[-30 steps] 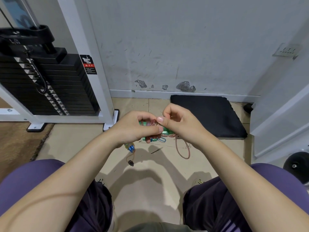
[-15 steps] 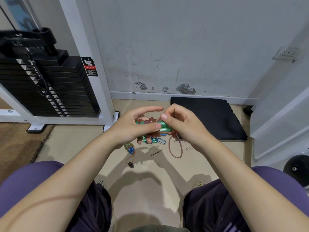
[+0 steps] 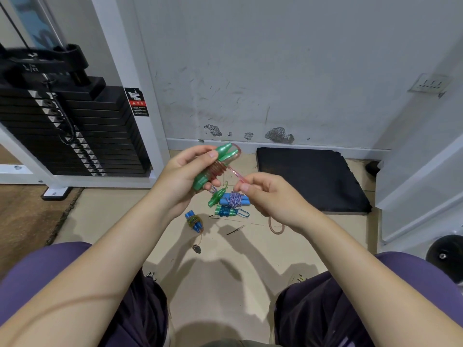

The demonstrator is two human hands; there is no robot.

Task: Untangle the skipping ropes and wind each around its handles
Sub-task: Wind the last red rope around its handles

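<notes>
Left grip (image 3: pixel 185 176) around green handles (image 3: pixel 213 166), right grip (image 3: pixel 263 194) pinching pink rope (image 3: pixel 235 174), above floor (image 3: pixel 120 216).

We see glossy green plastic handles (image 3: pixel 216 164) wound with smooth translucent pink rope (image 3: pixel 235 173), a braided white-and-blue cord (image 3: pixel 235 198) on matt blue foam-like grips (image 3: pixel 226 199), a matt black mat (image 3: pixel 310 179), a scuffed painted wall (image 3: pixel 250 71) and dull beige floor tiles (image 3: pixel 225 284).
</notes>
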